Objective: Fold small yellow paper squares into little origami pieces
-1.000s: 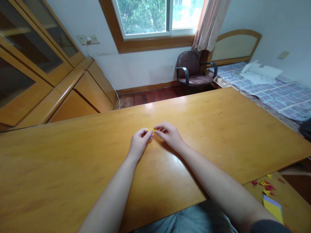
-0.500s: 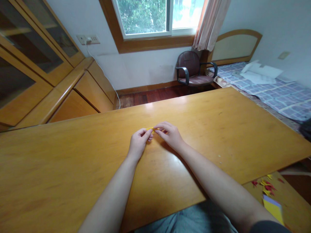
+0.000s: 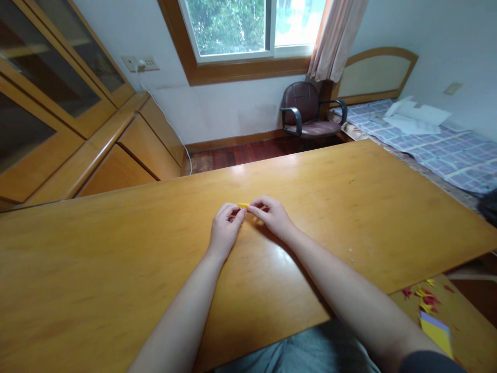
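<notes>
A small piece of folded yellow paper (image 3: 243,205) is pinched between my two hands, just above the wooden table (image 3: 116,259). My left hand (image 3: 225,223) grips its left side, thumb and fingers closed together. On the other side, my right hand (image 3: 272,213) pinches the paper's right end between thumb and fingertips. The fingers cover most of the paper, so its full shape cannot be made out.
At the lower right, a lower surface (image 3: 473,316) holds several small red and yellow folded paper pieces (image 3: 427,298) and a stack of yellow and purple paper sheets (image 3: 437,334). Beyond the table stand a chair (image 3: 306,111), a bed (image 3: 458,155) and a cabinet (image 3: 93,140).
My left hand has shifted slightly right and its fingers have changed position on the yellow paper. More of the paper's flat face shows now. My right hand has barely moved.
</notes>
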{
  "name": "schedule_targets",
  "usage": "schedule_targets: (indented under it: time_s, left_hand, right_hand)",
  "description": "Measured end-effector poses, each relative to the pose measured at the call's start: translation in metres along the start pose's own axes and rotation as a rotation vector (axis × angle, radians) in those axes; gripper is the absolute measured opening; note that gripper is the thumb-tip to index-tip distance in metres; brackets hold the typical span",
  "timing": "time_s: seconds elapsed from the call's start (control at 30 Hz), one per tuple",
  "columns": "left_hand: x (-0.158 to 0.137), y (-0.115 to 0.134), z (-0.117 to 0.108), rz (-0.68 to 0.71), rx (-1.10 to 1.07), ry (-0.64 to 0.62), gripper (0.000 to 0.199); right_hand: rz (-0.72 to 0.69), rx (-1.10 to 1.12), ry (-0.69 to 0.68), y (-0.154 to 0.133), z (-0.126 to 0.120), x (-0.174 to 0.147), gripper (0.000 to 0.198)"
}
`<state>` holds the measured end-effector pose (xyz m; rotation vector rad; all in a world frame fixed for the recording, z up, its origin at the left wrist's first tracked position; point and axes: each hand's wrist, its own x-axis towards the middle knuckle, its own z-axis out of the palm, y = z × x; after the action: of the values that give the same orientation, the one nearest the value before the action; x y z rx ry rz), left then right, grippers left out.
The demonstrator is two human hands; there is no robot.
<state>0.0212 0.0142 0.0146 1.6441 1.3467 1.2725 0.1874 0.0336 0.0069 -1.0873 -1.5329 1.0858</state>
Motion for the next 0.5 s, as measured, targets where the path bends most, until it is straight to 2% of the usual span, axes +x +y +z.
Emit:
schedule_targets:
  time_s: [0.17, 0.33, 0.5]
  left_hand:
    - [0.0004, 0.0005, -0.0007, -0.075, -0.070, -0.008, 0.019]
    - [0.0009, -0.0030, -0.0002, -0.197, -0.149, -0.042, 0.020]
    - [0.0021, -0.0072, -0.0001, -0.262, -0.172, -0.045, 0.019]
  right_hand:
    - [-0.007, -0.030, -0.048, -0.0018, 0.0001, -0.0003, 0.021]
    - [-0.110, -0.129, 0.003, -0.0017, 0.0004, -0.0002, 0.015]
    - [-0.177, -0.197, 0.020, 0.0003, 0.0034, -0.0017, 0.011]
